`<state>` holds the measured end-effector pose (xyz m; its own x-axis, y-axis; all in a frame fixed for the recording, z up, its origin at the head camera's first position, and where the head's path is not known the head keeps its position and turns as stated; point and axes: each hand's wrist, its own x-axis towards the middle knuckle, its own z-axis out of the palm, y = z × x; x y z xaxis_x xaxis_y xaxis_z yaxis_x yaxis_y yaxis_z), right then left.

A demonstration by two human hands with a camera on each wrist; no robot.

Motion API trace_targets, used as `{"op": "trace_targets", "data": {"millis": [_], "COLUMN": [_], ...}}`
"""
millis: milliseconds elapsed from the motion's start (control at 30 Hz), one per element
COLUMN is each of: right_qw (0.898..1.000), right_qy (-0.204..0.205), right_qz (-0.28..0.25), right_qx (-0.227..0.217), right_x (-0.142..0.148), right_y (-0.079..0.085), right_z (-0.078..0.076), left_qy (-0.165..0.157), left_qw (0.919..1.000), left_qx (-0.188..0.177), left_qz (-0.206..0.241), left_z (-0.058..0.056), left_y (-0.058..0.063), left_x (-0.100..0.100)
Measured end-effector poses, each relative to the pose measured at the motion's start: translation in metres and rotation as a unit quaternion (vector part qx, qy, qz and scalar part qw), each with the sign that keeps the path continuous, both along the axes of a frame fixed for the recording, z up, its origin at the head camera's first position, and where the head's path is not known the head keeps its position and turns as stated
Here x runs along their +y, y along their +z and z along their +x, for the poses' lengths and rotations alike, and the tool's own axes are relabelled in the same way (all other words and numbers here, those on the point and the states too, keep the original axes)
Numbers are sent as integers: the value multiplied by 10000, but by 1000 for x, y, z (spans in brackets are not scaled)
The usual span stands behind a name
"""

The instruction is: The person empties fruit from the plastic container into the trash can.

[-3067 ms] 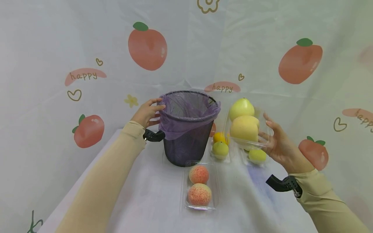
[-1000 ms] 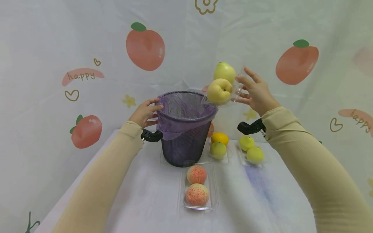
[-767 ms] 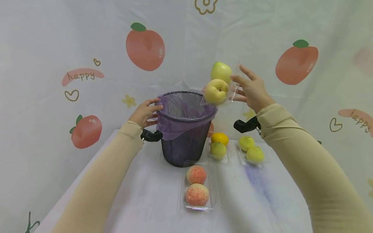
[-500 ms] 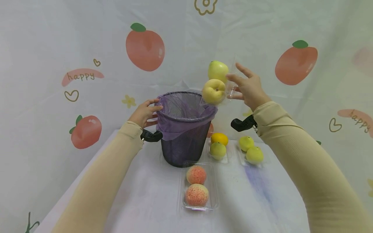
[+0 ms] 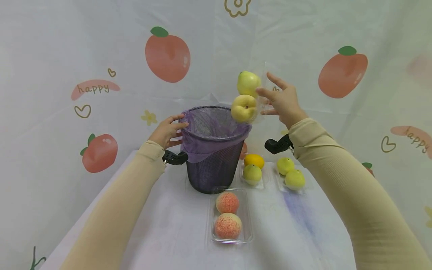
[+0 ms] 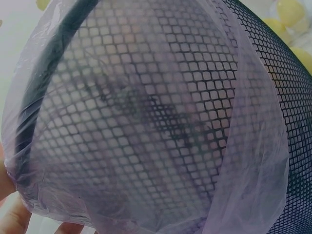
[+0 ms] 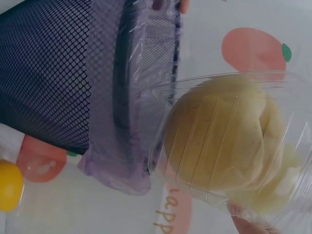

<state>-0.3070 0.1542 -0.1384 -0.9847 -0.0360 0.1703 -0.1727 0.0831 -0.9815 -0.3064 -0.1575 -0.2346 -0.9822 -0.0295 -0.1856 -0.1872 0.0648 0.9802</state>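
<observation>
Head cam: we've got the R hand (image 5: pixel 285 103) raised by the right side of the black mesh bin (image 5: pixel 212 172), its fingers gripping a clear box (image 7: pixel 295 119) tipped steeply over. Two fruits sit in it — a greenish-yellow fruit (image 5: pixel 248 83) up top, a yellow peach (image 5: pixel 243 108) below w/ its dimple showing. The box is at the bin's right rim; whether it touches the rim we can't tell. On the R wrist cam we see its ridged wall in front of the peach, & a fingertip against its lower edge. Meanwhile the L hand (image 5: pixel 167 131) holds the bin's left rim, fingers on the purple liner (image 5: pixel 207 150) folded over it; L wrist cam mostly gives us mesh & plastic, w/ fingers at btm left. Bin stands upright on the white table (image 5: pixel 168 225). In front of it we have a clear tray (image 5: pixel 246 221) w/ two speckled peaches (image 5: pixel 228 226). Right of the bin — a tray w/ an orange-yellow fruit (image 5: pixel 254 161) & a green fruit (image 5: pixel 252 174), then, farther right, a tray w/ two yellow-green fruits (image 5: pixel 295 180). Backdrop (image 5: pixel 270 30) behind: white, w/ red fruit prints & "happy" lettering.
</observation>
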Motion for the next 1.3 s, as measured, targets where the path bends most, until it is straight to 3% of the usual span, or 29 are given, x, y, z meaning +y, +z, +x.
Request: {"op": "trace_targets", "data": {"millis": [1300], "right_qw": [9944], "right_qy": [-279], "right_qz": [767], "right_qx": [679], "right_x": [-10], "right_y": [-7], "right_z": [-3], "left_qy": [-11], "left_qw": [10000], "left_qx": [83], "left_qz": [36], "left_z": [1], "left_y": [0], "left_x": [0]}}
